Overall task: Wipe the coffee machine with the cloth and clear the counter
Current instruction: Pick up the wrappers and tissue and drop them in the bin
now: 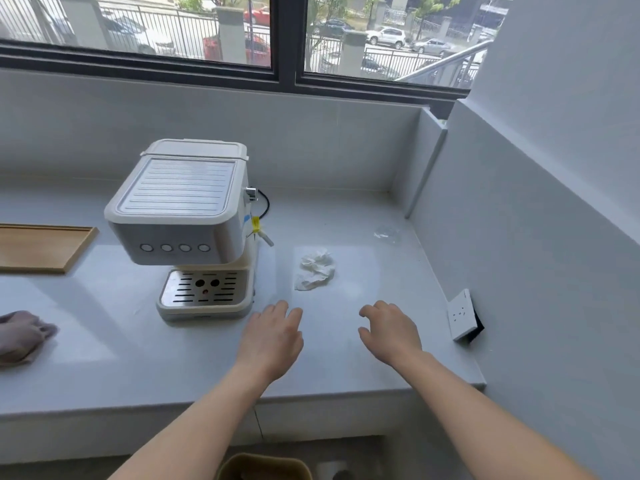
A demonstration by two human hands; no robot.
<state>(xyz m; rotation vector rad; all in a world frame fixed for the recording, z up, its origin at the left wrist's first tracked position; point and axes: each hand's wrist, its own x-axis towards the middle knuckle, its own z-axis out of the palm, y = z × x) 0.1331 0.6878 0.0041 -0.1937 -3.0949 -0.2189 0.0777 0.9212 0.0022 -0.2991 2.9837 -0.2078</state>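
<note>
A white coffee machine [183,220] stands on the pale counter [121,358], left of centre. At the far left edge of the counter lies a crumpled pinkish-grey cloth [20,336]. A crumpled white tissue [315,270] rests to the right of the machine, and a scrap of clear plastic [388,233] lies further back right. My left hand [272,336] hovers over the counter just in front of the tissue, empty, with fingers apart. A little to its right, my right hand [389,332] is also empty, its fingers loosely curled and spread.
A wooden tray [41,247] sits at the left, behind the cloth. A white wall socket [462,315] juts from the right wall at counter level. A window runs along the back. Below the counter edge, a tan bin rim [265,465] shows.
</note>
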